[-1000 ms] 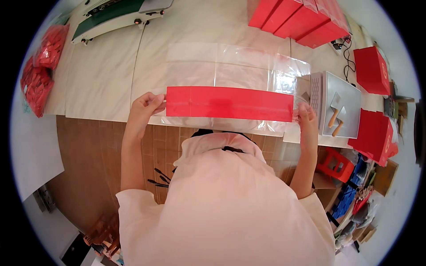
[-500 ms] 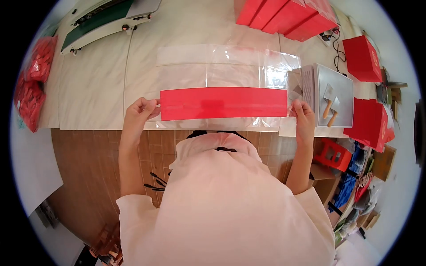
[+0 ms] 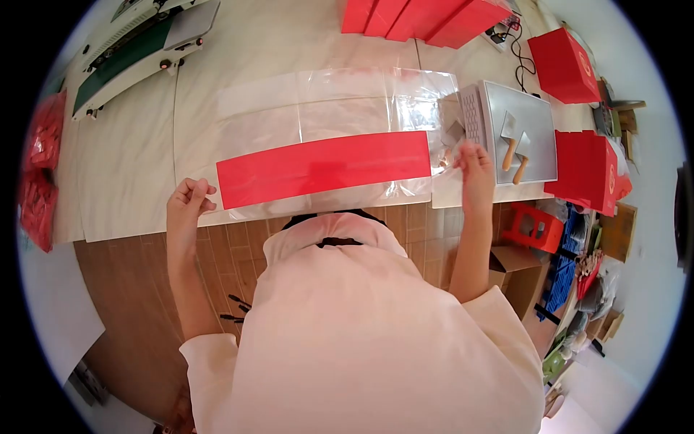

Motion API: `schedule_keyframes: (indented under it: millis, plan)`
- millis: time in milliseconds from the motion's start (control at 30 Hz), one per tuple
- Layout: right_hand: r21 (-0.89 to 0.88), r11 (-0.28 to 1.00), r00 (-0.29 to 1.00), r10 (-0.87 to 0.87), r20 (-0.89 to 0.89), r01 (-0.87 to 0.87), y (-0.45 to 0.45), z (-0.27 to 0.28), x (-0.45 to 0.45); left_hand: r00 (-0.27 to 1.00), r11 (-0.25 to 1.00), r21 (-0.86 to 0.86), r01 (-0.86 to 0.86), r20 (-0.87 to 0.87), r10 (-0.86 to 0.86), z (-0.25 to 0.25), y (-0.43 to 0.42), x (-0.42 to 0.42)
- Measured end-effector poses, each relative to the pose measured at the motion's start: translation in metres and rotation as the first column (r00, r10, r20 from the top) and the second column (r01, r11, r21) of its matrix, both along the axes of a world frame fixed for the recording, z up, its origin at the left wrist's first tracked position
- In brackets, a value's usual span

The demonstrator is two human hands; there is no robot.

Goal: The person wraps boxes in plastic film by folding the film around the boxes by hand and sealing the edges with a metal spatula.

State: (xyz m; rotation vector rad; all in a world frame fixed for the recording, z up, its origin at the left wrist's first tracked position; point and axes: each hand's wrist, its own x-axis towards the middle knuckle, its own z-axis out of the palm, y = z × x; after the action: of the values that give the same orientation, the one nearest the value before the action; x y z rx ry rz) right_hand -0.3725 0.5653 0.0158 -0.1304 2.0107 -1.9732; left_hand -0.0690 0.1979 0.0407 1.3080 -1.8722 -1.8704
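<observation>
A long red strip (image 3: 325,168), with a smooth, slightly shiny face, lies over a clear plastic sheet (image 3: 347,112) near the table's front edge. Just off the strip's left end is my left hand (image 3: 191,199), its thumb and fingers pinched together. My right hand (image 3: 475,168) is beyond the other end, fingertips also closed, close to crumpled clear film. Whatever either hand pinches is too thin or transparent to make out. Neither hand touches the red strip itself.
On the right, a metal-topped box (image 3: 522,108) carries two scrapers (image 3: 512,148) with wooden handles. Red boxes (image 3: 426,18) stand at the back, more on the right. A machine with a green belt (image 3: 123,61) is back left, near red bags (image 3: 42,148).
Both hands have moved outward, away from the strip's ends. The camera view has shifted and turned slightly, so the red strip appears further left and tilted.
</observation>
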Motion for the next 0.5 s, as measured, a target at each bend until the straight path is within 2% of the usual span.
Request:
schedule_keyframes:
  millis: [33,100,167,233,300,333,400,433,467,500]
  plan:
    - [-0.002,1.0,1.0,0.007,0.001,-0.007,0.006,0.0,-0.005,1.0,1.0,-0.002,-0.007,0.001,0.007,-0.001,-0.002,0.002]
    - [0.089,0.991,0.991,-0.092,-0.1,0.101,0.017,0.0,-0.016,0.99,0.989,-0.032,-0.144,0.005,0.144,-0.006,-0.008,0.012]
    - [0.177,0.971,0.964,-0.115,-0.239,0.16,0.016,0.007,-0.021,0.976,0.975,-0.042,-0.219,-0.029,0.217,-0.013,-0.01,0.017]
    - [0.118,0.988,0.959,-0.065,-0.277,0.101,0.018,0.001,-0.029,0.954,0.955,-0.028,-0.294,-0.065,0.292,-0.01,-0.013,0.024]
    - [0.179,0.982,0.956,-0.012,-0.292,0.067,0.01,-0.001,-0.034,0.948,0.958,0.025,-0.286,-0.138,0.286,-0.016,-0.012,0.031]
    - [0.166,0.986,0.96,0.018,-0.279,0.029,-0.005,0.005,-0.029,0.956,0.966,0.04,-0.254,-0.143,0.258,-0.017,-0.011,0.031]
    - [0.281,0.96,0.992,0.016,-0.129,0.021,-0.027,0.019,-0.017,0.957,0.966,0.127,-0.225,-0.156,0.243,-0.008,-0.004,0.025]
    - [0.282,0.959,0.991,0.029,-0.13,0.009,-0.03,0.018,-0.014,0.96,0.962,0.167,-0.218,-0.141,0.242,0.001,0.0,0.019]
    - [0.292,0.953,0.995,0.096,-0.032,-0.083,-0.031,0.017,-0.012,0.957,0.958,0.173,-0.227,-0.144,0.253,0.007,0.002,0.015]
    - [0.299,0.939,0.985,0.159,0.066,-0.171,-0.031,0.018,-0.01,0.975,0.967,0.2,-0.158,-0.127,0.185,0.012,0.003,0.011]
